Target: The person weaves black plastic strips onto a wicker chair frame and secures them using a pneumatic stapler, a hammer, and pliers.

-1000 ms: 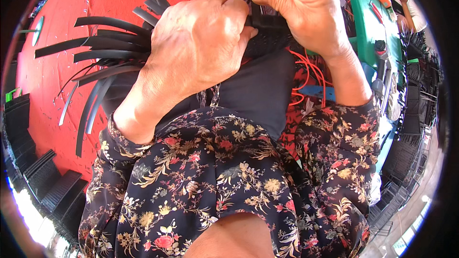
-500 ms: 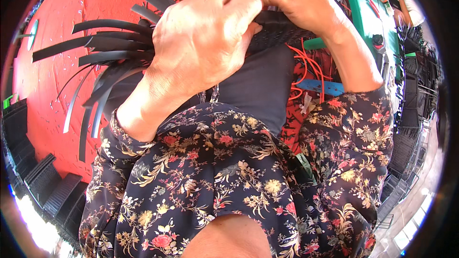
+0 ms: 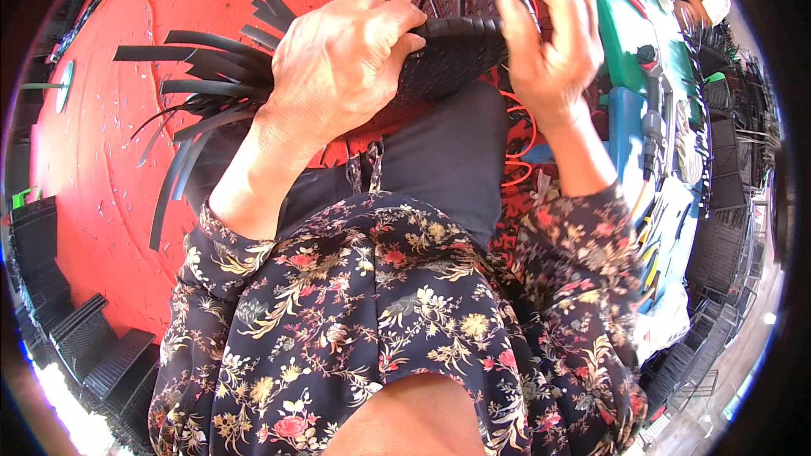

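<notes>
A black woven wicker piece point(image 3: 452, 59) rests over my lap, its wrapped rim facing up between my hands. My left hand point(image 3: 342, 59) is closed at the left end of that rim, thumb and forefinger pinched on it. A bundle of loose flat black strips point(image 3: 198, 59) fans out to the left from behind this hand; where they join the weave is hidden. At the rim's right end is my right hand point(image 3: 553, 55), thumb and fingers apart and slightly blurred. I make out nothing held in it.
Red floor point(image 3: 93, 194) with scattered scraps spreads at left. Orange cord point(image 3: 519, 173) lies right of my lap. Along the right stand a green surface point(image 3: 604, 8) and a blue bin point(image 3: 625, 127) beside a dark tool point(image 3: 652, 127). Black woven furniture point(image 3: 93, 338) stands lower left.
My right hand has come away from my left, moving right and down, and its fingers have spread. The left hand has shifted slightly left. More of the woven piece now shows.
</notes>
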Available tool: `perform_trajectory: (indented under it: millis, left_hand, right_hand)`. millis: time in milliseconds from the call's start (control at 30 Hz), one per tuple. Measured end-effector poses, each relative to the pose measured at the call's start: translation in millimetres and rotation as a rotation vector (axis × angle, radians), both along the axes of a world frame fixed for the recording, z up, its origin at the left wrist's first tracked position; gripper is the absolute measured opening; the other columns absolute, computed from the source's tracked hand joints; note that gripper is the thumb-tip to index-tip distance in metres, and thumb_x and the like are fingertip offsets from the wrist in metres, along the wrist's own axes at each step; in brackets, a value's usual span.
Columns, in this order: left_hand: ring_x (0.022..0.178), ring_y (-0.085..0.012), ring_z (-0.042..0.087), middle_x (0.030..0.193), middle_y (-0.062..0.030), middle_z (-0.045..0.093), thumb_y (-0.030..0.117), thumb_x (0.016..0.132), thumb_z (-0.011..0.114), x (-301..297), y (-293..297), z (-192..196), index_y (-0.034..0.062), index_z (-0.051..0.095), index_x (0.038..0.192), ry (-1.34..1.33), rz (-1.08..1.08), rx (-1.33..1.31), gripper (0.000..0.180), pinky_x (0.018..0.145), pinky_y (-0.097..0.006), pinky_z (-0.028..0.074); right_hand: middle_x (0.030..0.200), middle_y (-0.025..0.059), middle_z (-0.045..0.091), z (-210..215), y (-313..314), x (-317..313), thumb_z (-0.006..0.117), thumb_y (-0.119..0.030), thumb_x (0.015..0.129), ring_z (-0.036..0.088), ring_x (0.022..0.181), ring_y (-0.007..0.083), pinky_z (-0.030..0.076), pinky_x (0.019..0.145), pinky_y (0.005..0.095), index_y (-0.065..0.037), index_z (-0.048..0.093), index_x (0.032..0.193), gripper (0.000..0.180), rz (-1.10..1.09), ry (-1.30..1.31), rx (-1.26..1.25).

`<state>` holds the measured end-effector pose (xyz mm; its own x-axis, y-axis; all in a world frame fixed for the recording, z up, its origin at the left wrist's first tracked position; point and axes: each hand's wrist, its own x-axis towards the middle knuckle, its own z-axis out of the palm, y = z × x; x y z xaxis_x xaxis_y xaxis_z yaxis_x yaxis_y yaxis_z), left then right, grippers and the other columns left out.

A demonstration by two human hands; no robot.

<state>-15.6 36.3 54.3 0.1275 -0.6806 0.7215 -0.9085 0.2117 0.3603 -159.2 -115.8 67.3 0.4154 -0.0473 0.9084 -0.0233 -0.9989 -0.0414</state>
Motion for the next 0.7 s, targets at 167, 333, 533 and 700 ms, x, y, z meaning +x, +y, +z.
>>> perform_trajectory:
  millis: [167, 333, 533, 700]
  left_hand:
    - [0.079, -0.0305, 0.064, 0.088, -0.0121, 0.065, 0.002, 0.078, 0.067, -4, -1, 10, -0.0013, 0.063, 0.09, 0.065, -0.039, 0.177, 0.013, 0.068, -0.032, 0.05]
    - [0.076, -0.0281, 0.065, 0.083, -0.0135, 0.065, 0.004, 0.08, 0.066, 7, -20, 10, -0.0024, 0.064, 0.091, -0.006, -0.017, 0.097, 0.013, 0.068, -0.032, 0.05]
    - [0.074, -0.0345, 0.062, 0.078, -0.0162, 0.063, 0.008, 0.081, 0.064, 25, -55, 30, -0.0013, 0.063, 0.088, 0.131, -0.022, 0.177, 0.012, 0.066, -0.037, 0.048]
    - [0.08, -0.0131, 0.06, 0.086, -0.0093, 0.066, 0.002, 0.083, 0.062, 20, -38, 44, -0.0055, 0.063, 0.096, 0.246, -0.016, 0.28, 0.015, 0.075, -0.026, 0.047]
  right_hand:
    - [0.107, 0.0196, 0.059, -69, -8, -2, 0.053, -0.034, 0.092, 0.059, 0.096, 0.032, 0.046, 0.088, 0.0368, 0.004, 0.054, 0.114, 0.044, -0.039, -0.188, 0.547]
    - [0.101, 0.014, 0.063, -71, -53, 18, 0.047, -0.041, 0.092, 0.061, 0.092, 0.0265, 0.047, 0.084, 0.0352, 0.001, 0.059, 0.108, 0.047, -0.101, -0.222, 0.318]
    - [0.102, 0.0204, 0.06, -29, -97, 11, 0.06, -0.027, 0.089, 0.06, 0.095, 0.0386, 0.047, 0.085, 0.0419, 0.001, 0.053, 0.117, 0.04, -0.136, 0.085, 0.349]
    - [0.084, 0.0123, 0.059, -17, -203, -153, 0.074, -0.041, 0.076, 0.057, 0.073, 0.0212, 0.048, 0.067, 0.0354, 0.002, 0.055, 0.114, 0.061, -0.943, 0.206, 0.402]
